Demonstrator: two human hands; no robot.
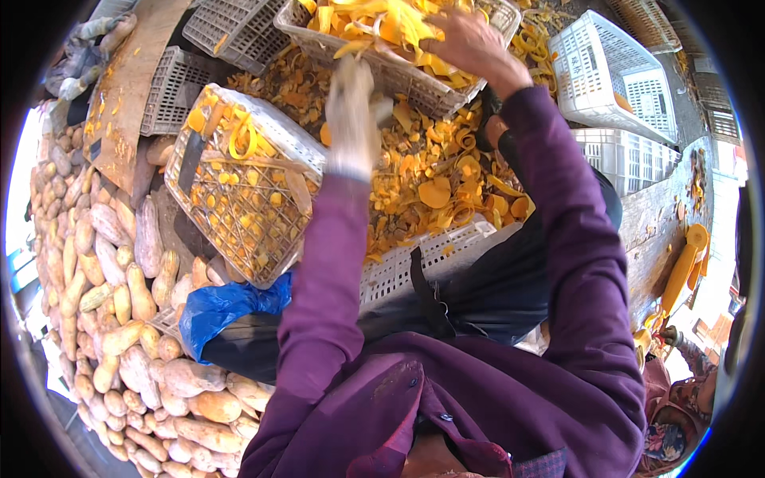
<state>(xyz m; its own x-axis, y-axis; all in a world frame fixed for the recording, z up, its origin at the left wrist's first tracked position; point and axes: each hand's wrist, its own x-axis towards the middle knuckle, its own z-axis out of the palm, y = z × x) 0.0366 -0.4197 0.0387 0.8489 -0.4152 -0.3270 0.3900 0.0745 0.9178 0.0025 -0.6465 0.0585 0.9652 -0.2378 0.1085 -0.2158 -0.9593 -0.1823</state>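
My right hand, bare, is over a plastic crate heaped with yellow-orange squash peels. Its fingers are bent around bright yellow squash peels, slightly blurred. A pale, dirty glove covers my left hand, which is at the near side of that crate. Motion smears its fingers, so whether they hold anything is hidden. A blurred whitish shape shows beside the glove. Below both hands, peels and orange scraps lie in a thick layer. Left of my forearm, a tilted crate has orange bits on its grid.
Many whole tan squashes are piled along the left. White crates stand at the right, grey ones at the upper left. A blue plastic bag covers my left knee. Peeled orange squash lies right, near another person.
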